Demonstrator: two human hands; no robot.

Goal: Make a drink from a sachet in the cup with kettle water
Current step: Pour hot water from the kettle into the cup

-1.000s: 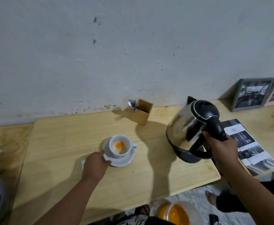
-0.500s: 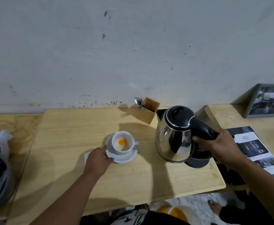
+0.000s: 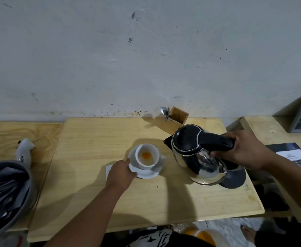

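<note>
Cup: white cup (image 3: 147, 156) upright on a white saucer (image 3: 146, 172), near the middle of the tabletop (image 3: 96, 143); orange powder in its bottom, no water seen in it.
Cup handle: points to about 3 o'clock, toward the kettle.
Left hand: left hand (image 3: 121, 172) lies at the cup's 8 o'clock, fingers resting on the saucer rim, not closed round the cup; it looks to be steadying the saucer.
Paper: a white slip (image 3: 109, 169) lies partly under the left hand; whether it is the sachet cannot be told.
Kettle: steel kettle (image 3: 197, 154) with black lid, at the cup's 3 o'clock, near but not touching; seems lifted clear of its black base (image 3: 234, 177), tilt slight.
Right hand: right hand (image 3: 244, 151) wrapped tight round the black kettle handle (image 3: 217, 142).
Key relation: cup lies at 9 o'clock from the right hand; kettle's handle-to-spout axis runs 3 to 9 o'clock, spout (image 3: 167, 142) toward the cup and just short of its rim. Left hand is the nearer to the cup; right hand carries the pour.
Judgement: next step is likely pouring; spout must come over the rim first.
Surroundings: wooden holder (image 3: 179, 117) with a spoon (image 3: 164, 111) at the cup's 1 o'clock, by the wall.
</note>
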